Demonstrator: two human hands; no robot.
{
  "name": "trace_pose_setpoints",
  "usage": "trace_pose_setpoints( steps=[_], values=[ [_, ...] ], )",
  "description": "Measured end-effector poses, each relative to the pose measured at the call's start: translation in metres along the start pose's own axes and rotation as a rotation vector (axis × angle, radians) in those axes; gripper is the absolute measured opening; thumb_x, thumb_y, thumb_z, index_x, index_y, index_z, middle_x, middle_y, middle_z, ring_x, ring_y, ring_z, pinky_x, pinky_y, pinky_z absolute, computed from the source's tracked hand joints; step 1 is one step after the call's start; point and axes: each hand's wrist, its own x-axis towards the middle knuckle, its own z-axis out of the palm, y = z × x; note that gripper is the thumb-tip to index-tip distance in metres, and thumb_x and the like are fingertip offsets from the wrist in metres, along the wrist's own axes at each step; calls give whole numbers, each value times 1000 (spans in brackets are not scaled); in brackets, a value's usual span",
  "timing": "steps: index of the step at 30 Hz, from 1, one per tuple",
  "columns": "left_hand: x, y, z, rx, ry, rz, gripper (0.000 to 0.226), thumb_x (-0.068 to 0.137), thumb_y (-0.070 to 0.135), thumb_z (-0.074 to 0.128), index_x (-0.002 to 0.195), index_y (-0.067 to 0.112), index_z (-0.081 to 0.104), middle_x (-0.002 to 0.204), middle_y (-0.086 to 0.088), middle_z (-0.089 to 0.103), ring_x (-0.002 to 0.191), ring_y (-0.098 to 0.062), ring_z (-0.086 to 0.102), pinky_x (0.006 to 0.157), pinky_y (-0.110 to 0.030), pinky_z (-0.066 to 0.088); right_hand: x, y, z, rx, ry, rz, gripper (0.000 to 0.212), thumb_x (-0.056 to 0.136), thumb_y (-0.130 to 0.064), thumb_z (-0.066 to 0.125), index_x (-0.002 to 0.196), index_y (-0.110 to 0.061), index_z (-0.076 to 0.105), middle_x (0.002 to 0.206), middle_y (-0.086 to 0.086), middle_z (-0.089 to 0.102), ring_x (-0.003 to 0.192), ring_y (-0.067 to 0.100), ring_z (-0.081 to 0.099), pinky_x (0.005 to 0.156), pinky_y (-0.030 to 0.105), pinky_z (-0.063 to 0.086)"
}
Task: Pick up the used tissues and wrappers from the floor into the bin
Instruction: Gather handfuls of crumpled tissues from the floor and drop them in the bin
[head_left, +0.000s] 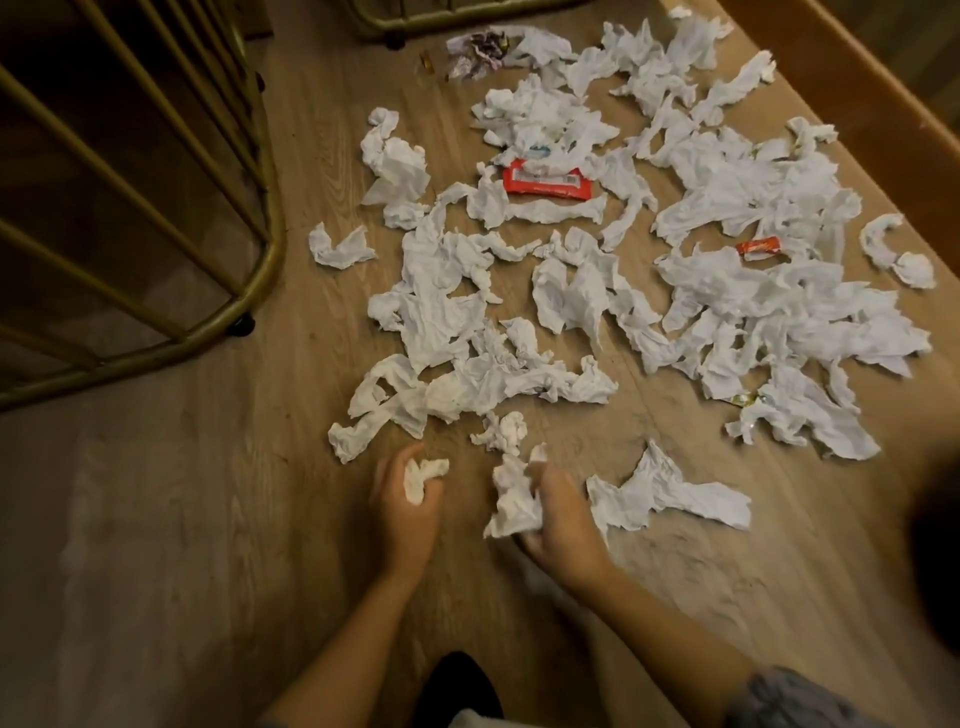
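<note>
The left hand (402, 499) is squeezing a small tissue ball (422, 475). The right hand (558, 519) is gripping a bigger tissue wad (511, 501). Both are hanging low over the wood floor (182, 519). More tissues (571, 291) are lying spread out ahead, with a red wrapper (545, 184) sitting among them.
</note>
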Motion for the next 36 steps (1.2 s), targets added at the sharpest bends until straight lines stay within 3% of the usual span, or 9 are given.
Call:
trace_pose_setpoints(
  steps=[2,4,6,10,13,19,25,30,36],
  values=[
    [24,24,10,-29,-33,83,36,79,0,65,106,22,68,115,1,55,105,-9,53,88,-18,47,21,-8,-14,58,79,79,36,81,-23,68,115,-18,58,102,-6,60,87,7,52,74,25,41],
    [47,52,22,-39,-89,203,31,78,-3,62,98,19,71,114,-2,59,109,-12,54,94,-17,45,40,-14,-36,53,168,113,8,75,-15,63,79,-9,66,76,2,66,66,12,55,59,27,39],
    [66,87,30,-50,-212,290,25,78,0,61,90,18,73,102,2,66,100,-12,60,89,-26,51,56,-20,-67,22,245,116,20,72,-19,59,64,-1,60,66,6,59,59,18,53,51,27,33],
    [96,170,41,71,-480,435,21,77,5,66,82,24,72,91,5,70,89,-11,64,85,-30,52,82,-39,-156,-200,195,-142,23,66,-22,60,74,-1,66,89,13,64,85,26,59,68,25,44],
    [103,243,46,104,-461,623,18,76,6,71,75,24,67,87,5,68,86,-12,62,79,-27,47,94,-55,-236,-514,47,-243,21,66,-15,65,86,-8,63,91,10,63,81,30,61,65,32,47],
    [67,376,70,78,-463,746,21,72,22,75,85,13,60,83,2,61,75,-14,51,60,-28,36,77,-89,-374,-727,244,-370,19,85,-20,69,99,-14,57,98,4,58,82,20,55,70,33,51],
    [-5,457,135,-302,-650,356,19,74,11,74,87,12,61,81,-12,68,69,-26,69,56,-33,56,9,-59,-443,-315,622,-11,51,71,-73,64,80,-24,56,77,-11,59,68,11,57,58,19,46],
    [-67,468,202,-337,-692,474,38,83,16,70,119,27,63,117,6,63,88,-16,70,77,-34,60,-54,8,-464,-76,848,296,37,102,-40,40,80,-15,57,72,-3,58,66,14,56,60,32,42],
    [-163,467,261,-410,-896,340,27,84,34,68,108,24,61,97,16,58,93,-5,55,70,-18,46,-121,78,-477,-35,932,693,29,96,-32,48,95,-5,58,100,12,59,83,23,50,66,32,34]
  ],
)
